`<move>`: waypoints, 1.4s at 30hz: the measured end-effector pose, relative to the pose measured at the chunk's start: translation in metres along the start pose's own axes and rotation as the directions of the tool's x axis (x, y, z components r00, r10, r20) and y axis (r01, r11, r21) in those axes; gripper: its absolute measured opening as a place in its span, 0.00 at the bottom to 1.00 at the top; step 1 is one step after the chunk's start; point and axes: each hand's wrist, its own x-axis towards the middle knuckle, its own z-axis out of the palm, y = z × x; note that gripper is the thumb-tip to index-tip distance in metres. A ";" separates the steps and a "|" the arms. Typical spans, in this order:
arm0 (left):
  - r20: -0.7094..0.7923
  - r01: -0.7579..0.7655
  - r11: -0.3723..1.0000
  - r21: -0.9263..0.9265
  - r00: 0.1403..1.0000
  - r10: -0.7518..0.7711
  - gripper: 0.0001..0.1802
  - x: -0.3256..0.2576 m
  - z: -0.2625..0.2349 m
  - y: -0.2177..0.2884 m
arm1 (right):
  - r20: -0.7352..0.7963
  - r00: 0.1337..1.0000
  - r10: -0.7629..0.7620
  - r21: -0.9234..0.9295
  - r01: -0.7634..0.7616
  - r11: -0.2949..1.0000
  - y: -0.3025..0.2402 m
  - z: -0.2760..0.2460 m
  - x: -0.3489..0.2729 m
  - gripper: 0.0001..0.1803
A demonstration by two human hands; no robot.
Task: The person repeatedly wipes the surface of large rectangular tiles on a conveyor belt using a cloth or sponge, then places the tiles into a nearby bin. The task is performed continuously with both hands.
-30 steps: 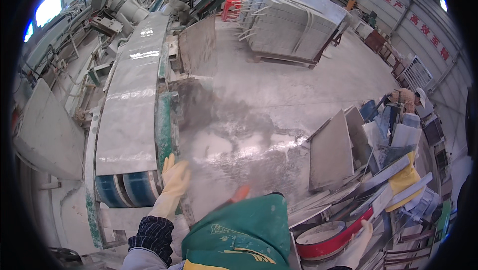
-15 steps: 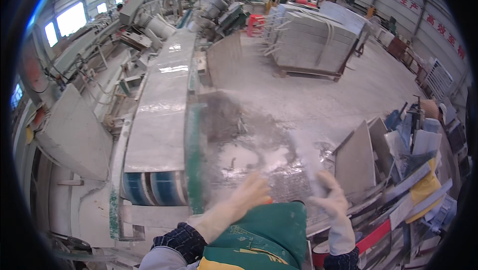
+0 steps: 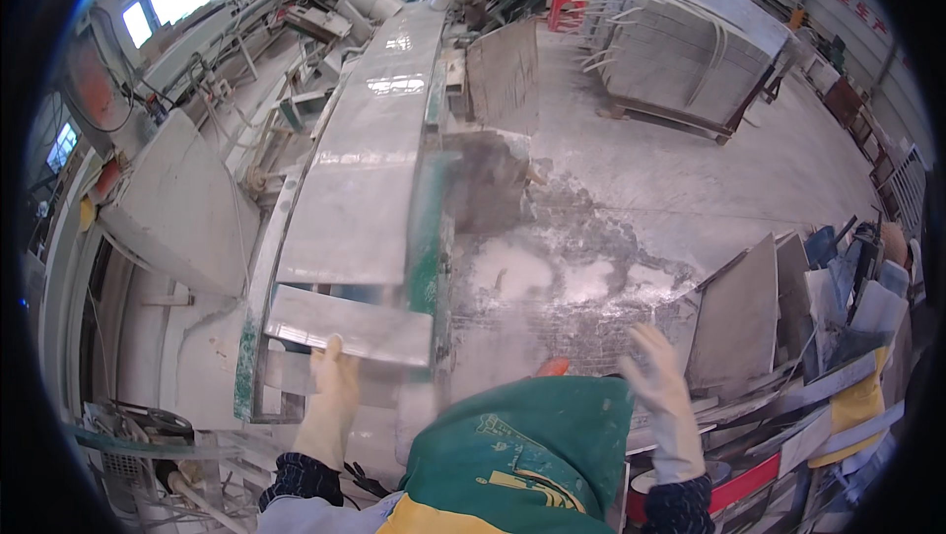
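Observation:
My left hand (image 3: 331,391), in a pale glove, grips the front edge of a narrow pale stone strip (image 3: 350,327); its thumb lies on top, and its other fingers are hidden. The strip lies slightly tilted across the near end of a conveyor, just apart from a long polished stone slab (image 3: 350,229) on the belt. My right hand (image 3: 662,386), gloved alike, is raised at the right with its fingers apart and nothing in them. Below it is the green apron (image 3: 532,435) I wear.
The conveyor's green side rail (image 3: 431,258) runs along its right. Upright stone panels (image 3: 734,322) and a heap of offcuts (image 3: 838,386) stand at the right. A strapped slab stack (image 3: 690,51) sits farther back. Wet, white-stained floor (image 3: 581,278) lies ahead.
My left hand has moved left to the conveyor's end and taken hold of the stone strip. The blurred pale strip by my right hand is out of sight. The view has shifted left.

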 end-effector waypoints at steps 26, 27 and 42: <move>-0.040 -0.046 0.978 -0.205 0.998 0.039 0.29 0.113 -0.037 -0.014 | -0.806 0.372 0.461 -0.297 -0.927 0.229 0.171 -0.069 -0.396 0.24; -0.050 -0.053 0.977 -0.207 0.998 0.044 0.29 0.114 -0.038 -0.015 | -0.803 0.389 0.451 -0.310 -0.920 0.241 0.169 -0.067 -0.396 0.24; -0.040 -0.031 0.998 -0.057 0.999 0.029 0.26 0.136 -0.047 -0.007 | -0.804 0.338 0.489 -0.227 -0.935 0.273 0.128 -0.050 -0.377 0.25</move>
